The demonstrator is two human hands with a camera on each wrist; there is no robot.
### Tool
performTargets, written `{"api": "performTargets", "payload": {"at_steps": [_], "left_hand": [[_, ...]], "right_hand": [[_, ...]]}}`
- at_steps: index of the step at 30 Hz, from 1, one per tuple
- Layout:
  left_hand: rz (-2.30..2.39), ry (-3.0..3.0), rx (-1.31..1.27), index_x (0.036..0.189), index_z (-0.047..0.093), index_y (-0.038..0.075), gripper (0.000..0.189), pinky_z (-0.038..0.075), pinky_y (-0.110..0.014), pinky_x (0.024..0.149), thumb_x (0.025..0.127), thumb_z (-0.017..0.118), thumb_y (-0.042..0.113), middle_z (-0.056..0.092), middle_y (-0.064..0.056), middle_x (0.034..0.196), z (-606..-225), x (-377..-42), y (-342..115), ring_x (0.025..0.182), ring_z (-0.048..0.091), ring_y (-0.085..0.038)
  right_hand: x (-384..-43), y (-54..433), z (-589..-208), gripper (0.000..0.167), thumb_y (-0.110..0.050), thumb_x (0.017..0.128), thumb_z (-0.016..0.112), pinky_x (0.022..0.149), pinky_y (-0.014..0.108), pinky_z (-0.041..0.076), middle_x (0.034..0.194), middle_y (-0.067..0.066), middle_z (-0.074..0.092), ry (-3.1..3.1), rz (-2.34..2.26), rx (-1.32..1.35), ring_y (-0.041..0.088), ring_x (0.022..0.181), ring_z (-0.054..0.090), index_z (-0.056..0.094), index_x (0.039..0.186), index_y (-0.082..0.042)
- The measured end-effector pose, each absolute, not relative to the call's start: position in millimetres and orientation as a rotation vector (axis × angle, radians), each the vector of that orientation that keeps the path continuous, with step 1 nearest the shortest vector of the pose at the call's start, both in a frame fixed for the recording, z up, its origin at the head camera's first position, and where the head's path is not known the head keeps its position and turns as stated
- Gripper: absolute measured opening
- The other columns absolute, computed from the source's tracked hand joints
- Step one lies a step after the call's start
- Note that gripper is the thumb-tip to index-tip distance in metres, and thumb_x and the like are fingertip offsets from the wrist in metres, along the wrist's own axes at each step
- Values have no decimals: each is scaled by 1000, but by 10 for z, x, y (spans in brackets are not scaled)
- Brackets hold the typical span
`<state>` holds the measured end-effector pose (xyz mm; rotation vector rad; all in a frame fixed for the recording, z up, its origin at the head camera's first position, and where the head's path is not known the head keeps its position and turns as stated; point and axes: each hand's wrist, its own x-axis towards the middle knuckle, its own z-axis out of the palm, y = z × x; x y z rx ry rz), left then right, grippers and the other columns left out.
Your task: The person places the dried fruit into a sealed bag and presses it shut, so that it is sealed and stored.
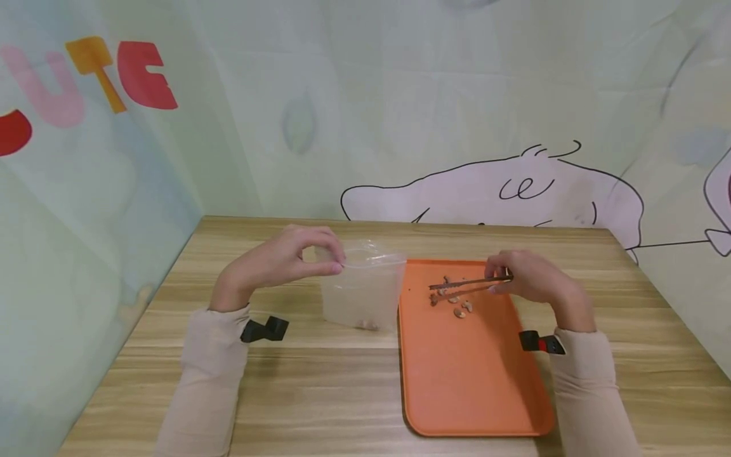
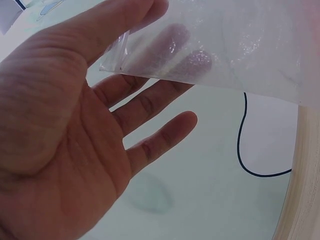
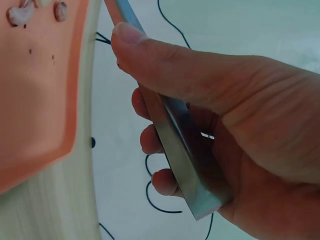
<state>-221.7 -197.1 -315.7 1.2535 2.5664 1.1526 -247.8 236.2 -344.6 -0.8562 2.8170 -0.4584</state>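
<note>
My left hand (image 1: 291, 257) pinches the top corner of a clear zip bag (image 1: 362, 295), which stands upright on the table with a few small pieces at its bottom. In the left wrist view, thumb and index finger meet at the bag's edge while the other fingers spread behind and below it. My right hand (image 1: 528, 274) grips metal tongs (image 1: 468, 289) above an orange tray (image 1: 457, 381). The tongs' tips are at a small heap of cashew-like nuts (image 1: 459, 312) on the tray; whether a nut is between them I cannot tell.
The wooden table (image 1: 320, 393) meets a pale printed cloth backdrop (image 1: 257, 127) at its back and left. The tray lies right of the bag, its raised rim close to the bag's side. Dark crumbs dot the tray.
</note>
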Motion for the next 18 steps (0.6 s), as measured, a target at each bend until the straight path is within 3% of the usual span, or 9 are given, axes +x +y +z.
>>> {"api": "performTargets", "payload": {"at_steps": [10,18], "left_hand": [[1151,2587,1231,97,72,18,3,51,-31,81,94,72,19,66,9,100,-3149,-2194,-2003,94,61,-11],[1147,2590,1251,98,73,18,4,51,-33,80,94,73,19,66,10,101,-3148,-2201,-1992,94,61,-11]], "right_hand": [[-2557,2404,-3560,13,-10,87,78,63,32,41,77,-6,58,2762,-486,-871,14,71,50,67,83,-16],[-2491,2406,-3438,9,-9,88,77,63,30,44,82,-6,60,2801,-608,-920,14,72,52,69,90,-14]]}}
